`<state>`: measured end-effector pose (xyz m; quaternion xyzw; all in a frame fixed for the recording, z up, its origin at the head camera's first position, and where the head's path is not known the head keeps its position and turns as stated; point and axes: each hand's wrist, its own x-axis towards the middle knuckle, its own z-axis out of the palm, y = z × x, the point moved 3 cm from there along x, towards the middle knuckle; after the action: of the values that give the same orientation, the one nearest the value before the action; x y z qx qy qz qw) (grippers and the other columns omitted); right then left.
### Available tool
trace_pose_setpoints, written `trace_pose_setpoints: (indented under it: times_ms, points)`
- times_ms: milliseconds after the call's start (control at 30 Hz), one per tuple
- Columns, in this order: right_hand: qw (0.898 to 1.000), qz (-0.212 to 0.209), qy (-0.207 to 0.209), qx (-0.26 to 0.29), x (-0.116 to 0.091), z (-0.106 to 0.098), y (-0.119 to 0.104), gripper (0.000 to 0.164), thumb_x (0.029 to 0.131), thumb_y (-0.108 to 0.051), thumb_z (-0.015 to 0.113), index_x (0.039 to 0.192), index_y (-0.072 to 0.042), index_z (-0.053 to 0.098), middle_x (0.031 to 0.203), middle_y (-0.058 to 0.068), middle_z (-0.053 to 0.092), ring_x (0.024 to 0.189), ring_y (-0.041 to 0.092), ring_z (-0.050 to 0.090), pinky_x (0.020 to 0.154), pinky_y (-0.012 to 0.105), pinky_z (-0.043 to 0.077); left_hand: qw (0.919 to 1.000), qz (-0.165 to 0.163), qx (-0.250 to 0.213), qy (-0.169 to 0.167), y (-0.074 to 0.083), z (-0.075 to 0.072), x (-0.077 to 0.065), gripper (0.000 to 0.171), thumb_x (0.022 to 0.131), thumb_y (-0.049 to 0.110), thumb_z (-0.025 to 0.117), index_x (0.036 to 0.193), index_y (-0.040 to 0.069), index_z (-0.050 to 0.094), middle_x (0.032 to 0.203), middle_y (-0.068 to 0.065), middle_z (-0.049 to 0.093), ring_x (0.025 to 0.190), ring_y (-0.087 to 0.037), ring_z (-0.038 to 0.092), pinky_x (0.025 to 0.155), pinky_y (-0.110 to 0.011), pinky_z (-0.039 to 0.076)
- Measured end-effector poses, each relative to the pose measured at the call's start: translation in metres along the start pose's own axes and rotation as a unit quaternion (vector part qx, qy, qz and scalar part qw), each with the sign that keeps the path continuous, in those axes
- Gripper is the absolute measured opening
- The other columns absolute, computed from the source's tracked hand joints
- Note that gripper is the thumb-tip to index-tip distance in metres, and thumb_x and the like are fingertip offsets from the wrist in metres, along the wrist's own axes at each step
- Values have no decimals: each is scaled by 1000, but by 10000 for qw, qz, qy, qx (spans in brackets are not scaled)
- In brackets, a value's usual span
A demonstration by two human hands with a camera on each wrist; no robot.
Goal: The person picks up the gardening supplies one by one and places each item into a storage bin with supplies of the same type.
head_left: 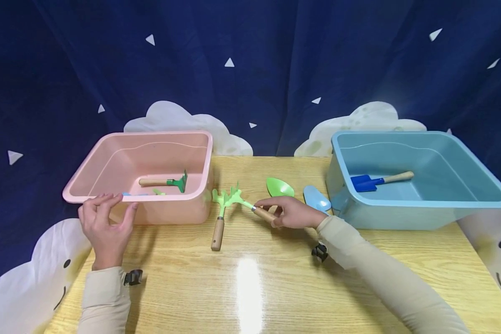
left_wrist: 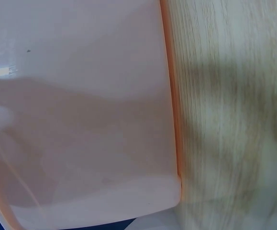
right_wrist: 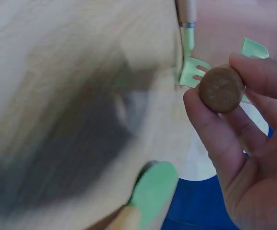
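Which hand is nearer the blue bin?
Right. The right hand is just left of the blue bin; the left hand is farther off, at the pink bin.

White glare on tabletop (head_left: pixel 183 287) — wrist views dimmer

A dark blue curtain (head_left: pixel 267 28) with small white triangles (head_left: pixel 229 63) hangs behind the yellowish wood-grain desk (head_left: pixel 183 287); white cloud shapes (head_left: pixel 171 116) border it.

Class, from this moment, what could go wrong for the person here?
The right hand holds a green fork, which overlaps a second green fork in the head view; lifting could snag or drag the other.
The left hand touches the rim of the pink bin; pressing or pulling there might shift it.
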<state>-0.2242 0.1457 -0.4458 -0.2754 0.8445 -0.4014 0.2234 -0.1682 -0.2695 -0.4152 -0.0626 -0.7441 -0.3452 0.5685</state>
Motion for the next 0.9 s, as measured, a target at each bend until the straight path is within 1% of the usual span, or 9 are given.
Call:
trace_pose_setpoints:
  times_ms: [100,167,233,333,433,567,667,800,900]
  points:
    - [9997,97,18,240,-2,-7,-7,66,82,9,64,140,-21,56,137,11,60,86,19,67,72,48,59,10000,7,-12,6,-1,1,1,61,80,52,77,87,-9,71,94,-33,61,98,-50,54,101,-29,28]
    - [9995,126,59,290,-4,-13,-11,67,82,9,64,140,-23,56,137,11,59,88,21,68,72,52,58,10000,12,-15,10,-1,2,1,61,79,51,77,87,-8,71,94,-32,61,98,-51,54,101,-30,29]
    - [9996,122,106,227,-5,-18,-16,67,82,8,65,140,-26,56,138,8,59,89,20,67,72,50,58,10000,13,-3,28,-3,1,1,61,79,52,77,87,-8,71,93,-32,60,98,-51,54,102,-30,29]
    - [9998,41,172,-1,-6,-25,-22,66,83,5,68,139,-28,57,140,4,59,91,17,67,74,40,57,10000,3,29,67,-4,0,-1,62,79,53,77,87,-8,71,93,-33,60,98,-51,55,102,-29,29]
    - [9996,-53,256,-121,-7,-33,-29,66,82,4,67,139,-27,57,135,4,62,91,18,67,77,34,55,9999,-6,60,83,-6,0,-2,64,79,56,76,88,-7,71,93,-33,60,98,-50,55,101,-28,29]
    - [9992,-102,375,-135,-7,-41,-36,69,80,8,64,140,-25,56,128,6,64,91,21,68,83,37,54,10000,4,60,79,-7,0,-2,64,78,56,76,88,-7,71,93,-33,60,98,-50,55,101,-28,29]
    - [9989,-146,421,-115,-7,-46,-41,72,78,11,62,141,-24,55,128,7,65,91,21,68,85,37,55,9999,16,40,97,-5,0,-2,64,78,55,77,87,-8,71,93,-33,60,98,-51,55,102,-29,30]
    - [9988,-142,470,-75,-7,-52,-51,73,78,11,62,141,-25,55,132,7,63,92,21,68,80,35,56,9999,6,30,104,-2,0,-2,64,79,54,76,87,-9,71,92,-34,59,98,-51,55,102,-29,30]
    - [9988,-86,483,-44,-5,-55,-58,72,80,9,64,140,-29,55,137,3,61,94,21,68,76,36,56,9999,-20,31,106,-1,0,-1,64,79,54,76,88,-9,71,93,-33,60,98,-50,55,103,-29,29]
